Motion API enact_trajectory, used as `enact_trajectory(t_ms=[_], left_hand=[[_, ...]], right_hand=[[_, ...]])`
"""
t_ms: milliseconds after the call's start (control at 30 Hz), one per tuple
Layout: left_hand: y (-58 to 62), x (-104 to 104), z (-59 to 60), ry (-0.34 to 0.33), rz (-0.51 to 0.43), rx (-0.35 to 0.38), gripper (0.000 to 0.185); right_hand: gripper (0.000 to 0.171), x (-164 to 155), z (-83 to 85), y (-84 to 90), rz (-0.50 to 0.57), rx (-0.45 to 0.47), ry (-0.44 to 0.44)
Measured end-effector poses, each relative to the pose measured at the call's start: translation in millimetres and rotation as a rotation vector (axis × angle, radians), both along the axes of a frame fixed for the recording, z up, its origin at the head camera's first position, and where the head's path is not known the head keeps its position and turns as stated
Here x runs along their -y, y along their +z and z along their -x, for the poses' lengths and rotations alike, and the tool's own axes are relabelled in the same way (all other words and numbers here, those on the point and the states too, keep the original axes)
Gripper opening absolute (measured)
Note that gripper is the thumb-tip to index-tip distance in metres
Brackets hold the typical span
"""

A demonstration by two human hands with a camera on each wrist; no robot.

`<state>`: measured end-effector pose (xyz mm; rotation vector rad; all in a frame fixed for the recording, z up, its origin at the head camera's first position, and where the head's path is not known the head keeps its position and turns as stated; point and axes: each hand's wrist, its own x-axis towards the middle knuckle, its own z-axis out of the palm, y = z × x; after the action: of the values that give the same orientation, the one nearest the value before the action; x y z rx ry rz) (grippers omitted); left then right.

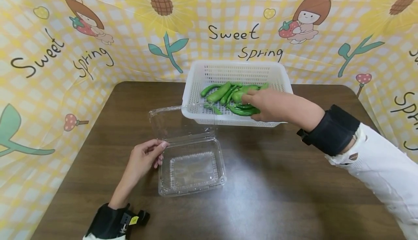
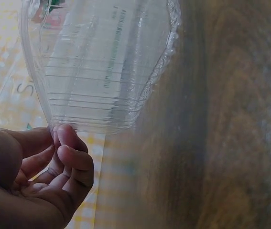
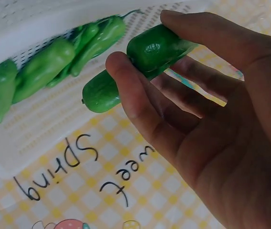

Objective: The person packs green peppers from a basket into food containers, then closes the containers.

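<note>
My left hand [image 1: 147, 155] pinches the left edge of a clear plastic clamshell box [image 1: 192, 189] between thumb and fingers, near its hinge. The box lies open, its lid [image 1: 156, 118] raised towards the basket. In the left wrist view, fingertips grip the box's clear wall [image 2: 92, 105]. Over the right side of a white plastic basket [image 1: 192, 87], my right hand [image 1: 272, 104] reaches in. Its thumb and fingers hold a dark green cucumber [image 3: 152, 45] in the right wrist view. Another green cucumber [image 3: 99, 93] shows behind a finger.
Several green peppers [image 1: 218, 93] lie in the basket. It stands at the back of the brown wooden table [image 1: 277, 196], close to a yellow checked cloth [image 1: 228, 15] that rises behind and at both sides. The raised lid overlaps the basket's front left corner in the head view.
</note>
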<state>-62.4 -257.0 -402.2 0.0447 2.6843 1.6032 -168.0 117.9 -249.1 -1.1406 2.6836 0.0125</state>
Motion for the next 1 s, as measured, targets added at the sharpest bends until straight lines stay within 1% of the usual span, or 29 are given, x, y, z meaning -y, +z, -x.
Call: enact_trajectory(t_ms=[133, 333, 467, 700, 900, 1000], left_hand=[[-0.6, 0, -0.6, 0.001, 0.002, -0.010, 0.025], [-0.8, -2, -1.1, 0.004, 0.005, -0.016, 0.024], [-0.4, -2, -1.6, 0.001, 0.014, -0.021, 0.025], [-0.7, 0, -4.2, -0.004, 0.028, -0.022, 0.026], [-0.8, -1, -1.1, -0.007, 0.012, -0.043, 0.025], [-0.8, -1, -0.8, -0.007, 0.008, -0.045, 0.025]], right_hand=[[0.031, 3, -11.5, 0.4, 0.022, -0.001, 0.025], [0.036, 5, -27.9, -1.6, 0.027, -0.010, 0.041], [0.036, 8, -38.3, -4.3, 0.039, -0.029, 0.060], [0.032, 19, -55.7, -11.1, 0.081, -0.070, 0.139], [0.032, 27, -65.2, -14.0, 0.126, -0.095, 0.182], [0.030, 33, -69.2, -15.5, 0.142, -0.090, 0.200]])
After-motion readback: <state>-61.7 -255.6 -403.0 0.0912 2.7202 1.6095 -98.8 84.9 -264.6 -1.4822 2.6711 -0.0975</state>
